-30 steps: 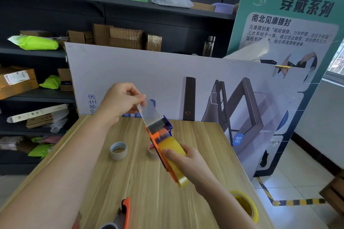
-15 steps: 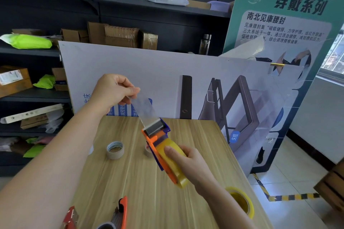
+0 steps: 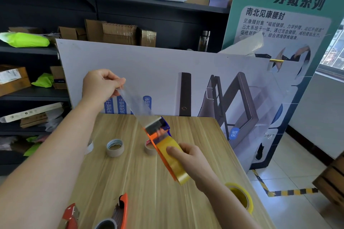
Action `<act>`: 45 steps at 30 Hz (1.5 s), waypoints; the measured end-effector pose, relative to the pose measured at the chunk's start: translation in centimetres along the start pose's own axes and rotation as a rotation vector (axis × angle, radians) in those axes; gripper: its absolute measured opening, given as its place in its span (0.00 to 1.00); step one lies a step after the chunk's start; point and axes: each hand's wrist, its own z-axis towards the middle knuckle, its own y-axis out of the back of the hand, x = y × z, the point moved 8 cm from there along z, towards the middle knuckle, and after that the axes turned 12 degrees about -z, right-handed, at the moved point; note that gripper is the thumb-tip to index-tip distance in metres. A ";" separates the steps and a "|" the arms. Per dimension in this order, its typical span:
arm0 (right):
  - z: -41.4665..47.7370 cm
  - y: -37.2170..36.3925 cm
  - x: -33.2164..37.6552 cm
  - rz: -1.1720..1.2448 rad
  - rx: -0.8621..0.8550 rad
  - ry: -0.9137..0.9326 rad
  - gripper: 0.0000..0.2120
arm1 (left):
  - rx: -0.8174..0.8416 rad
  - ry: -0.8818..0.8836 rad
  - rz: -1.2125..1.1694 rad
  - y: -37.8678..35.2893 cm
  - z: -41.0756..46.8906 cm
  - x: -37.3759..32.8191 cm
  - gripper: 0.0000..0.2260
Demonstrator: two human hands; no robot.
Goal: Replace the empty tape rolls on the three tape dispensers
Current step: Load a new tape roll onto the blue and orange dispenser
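Vs half a sec ago the left hand (image 3: 100, 87) has drawn further up and to the left, away from the tape dispenser (image 3: 158, 133), so the clear tape strip (image 3: 134, 105) stretched btw them is longer. The dispenser and the right hand (image 3: 191, 156) sit about where they were. Left grip: thumb and fingertips pinched together on the strip's free end. Right grip: clamped round the dispenser, thumb laid flat on the yellow tape roll (image 3: 174, 165) mounted in it; its other fingers are behind the frame, not visible. Dispenser is held up over the desk (image 3: 130, 173), head tilted up toward the left hand

Hard to see: the strip is see-through and blurred, edges faint against the white board (image 3: 176, 69). One empty core (image 3: 115, 147) stands in plain view on the desk; a second core (image 3: 149, 148) is half behind the dispenser. A whitish ring (image 3: 90, 147) by the left forearm is mostly covered, can't tell what it is. The spare yellow roll (image 3: 241, 198) near the desk's right edge is partly behind the right forearm. At the btm edge a red dispenser (image 3: 71, 214) and an orange dispenser (image 3: 122, 208) are cut off by the frame
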 end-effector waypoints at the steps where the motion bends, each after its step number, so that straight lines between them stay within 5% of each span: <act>1: -0.1 0.0 0.0 0.002 0.005 -0.004 0.22 | -0.004 0.005 0.003 0.3 0.3 -0.1 0.07; 7: -0.6 0.3 0.2 0.079 -0.045 -0.023 0.13 | 0.038 -0.009 0.027 -0.2 0.5 -0.4 0.06; 21: -1.0 0.9 -0.6 0.145 0.031 -0.061 0.10 | 0.025 0.184 0.003 -0.9 0.8 3.8 0.05; 28: -1.4 1.4 -0.3 0.143 0.047 -0.041 0.04 | -0.007 0.093 0.055 0.0 2.6 2.3 0.07; 43: -2.2 1.3 -0.6 0.407 0.072 -0.111 0.06 | 0.072 0.324 0.160 -1.5 0.0 10.5 0.07; 45: -1.8 0.9 -1.2 0.476 0.084 -0.139 0.14 | 0.099 0.405 0.121 -2.1 -1.1 12.1 0.07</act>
